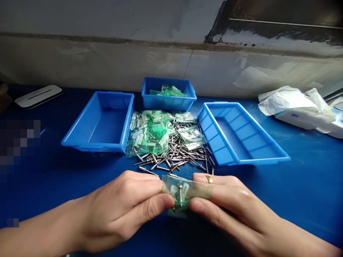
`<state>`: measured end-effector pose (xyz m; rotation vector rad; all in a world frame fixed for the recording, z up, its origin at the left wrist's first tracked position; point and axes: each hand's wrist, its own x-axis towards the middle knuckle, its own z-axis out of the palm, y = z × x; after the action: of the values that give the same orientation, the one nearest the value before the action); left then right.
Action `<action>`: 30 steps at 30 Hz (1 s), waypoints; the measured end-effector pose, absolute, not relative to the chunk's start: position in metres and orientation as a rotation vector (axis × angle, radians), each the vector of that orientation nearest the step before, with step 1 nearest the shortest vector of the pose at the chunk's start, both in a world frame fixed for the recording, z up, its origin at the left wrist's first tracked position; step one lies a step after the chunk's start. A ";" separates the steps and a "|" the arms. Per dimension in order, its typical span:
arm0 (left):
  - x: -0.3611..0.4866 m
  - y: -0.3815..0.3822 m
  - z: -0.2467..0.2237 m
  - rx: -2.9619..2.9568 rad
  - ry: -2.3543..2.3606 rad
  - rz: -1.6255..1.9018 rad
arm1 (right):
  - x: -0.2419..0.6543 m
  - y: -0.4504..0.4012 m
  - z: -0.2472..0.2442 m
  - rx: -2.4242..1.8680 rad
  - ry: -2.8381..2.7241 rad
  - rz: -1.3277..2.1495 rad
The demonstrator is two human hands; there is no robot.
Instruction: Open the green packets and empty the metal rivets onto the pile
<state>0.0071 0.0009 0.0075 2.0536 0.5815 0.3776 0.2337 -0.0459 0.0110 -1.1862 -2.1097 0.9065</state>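
Between my two hands is a small clear plastic bag (pixel 184 189) with a greenish tint, a screw and pale plastic pieces showing through it. My left hand (pixel 131 205) pinches its left side between thumb and fingers. On the opposite side, my right hand (pixel 230 200), with a ring on one finger, grips the bag the same way. Just beyond the hands lies a loose pile of metal screws and rivets (pixel 182 153). Filled green and clear bags (pixel 154 134) rest on the back and left of that pile.
Blue bins stand around the pile: a left bin (pixel 69 139), a right bin (pixel 262 159) and a back bin (pixel 168 103) holding green bags. White crumpled plastic (pixel 284 100) covers a white device at right. A flat white device (pixel 39 95) lies at far left. A wall closes off the back.
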 end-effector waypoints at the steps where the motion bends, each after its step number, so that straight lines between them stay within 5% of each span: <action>1: 0.007 0.001 0.008 2.060 0.584 0.382 | 0.233 -0.046 0.011 -1.209 -2.103 0.873; 16: 0.008 -0.005 0.005 2.111 0.480 0.772 | 0.228 -0.049 0.008 -1.195 -1.971 1.079; 21: 0.005 -0.007 0.002 2.192 0.491 0.798 | 0.230 -0.048 0.004 -1.197 -1.999 0.824; 30: 0.008 -0.005 -0.003 1.823 0.901 0.764 | 0.233 -0.038 0.012 -1.147 -2.068 0.856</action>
<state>0.0084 -0.0045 -0.0030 1.8225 0.9015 0.7639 0.2325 -0.0380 0.0115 -1.1471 -2.0679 0.8558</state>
